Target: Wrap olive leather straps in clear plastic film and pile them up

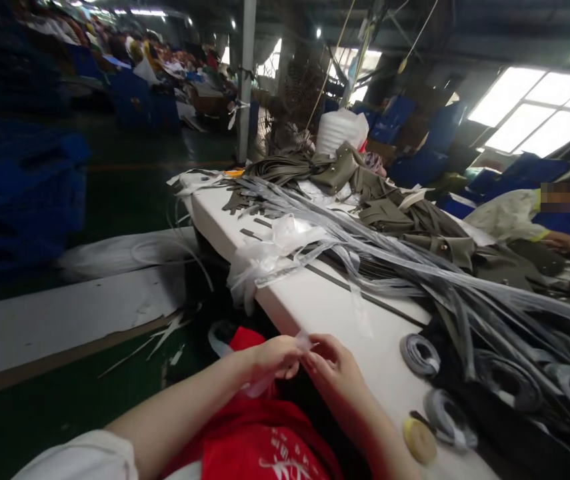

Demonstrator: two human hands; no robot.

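My left hand (279,357) and my right hand (332,363) meet over my lap, by the near edge of the white table (305,310). Between their closed fingertips is a thin piece of translucent plastic film (305,341). More of the film (261,385) hangs below my left hand. Rolled grey strips (419,355) wrapped in clear plastic lie on the tabletop to the right of my hands. A roll of yellowish tape (419,440) is close to my right forearm.
Long plastic-covered strips (365,233) run across the table, with crumpled clear plastic (285,240) at its left edge. Behind them are olive-grey bag pieces (339,170). A co-worker's sleeve (507,213) shows at far right. Blue crates (19,193) stand at left.
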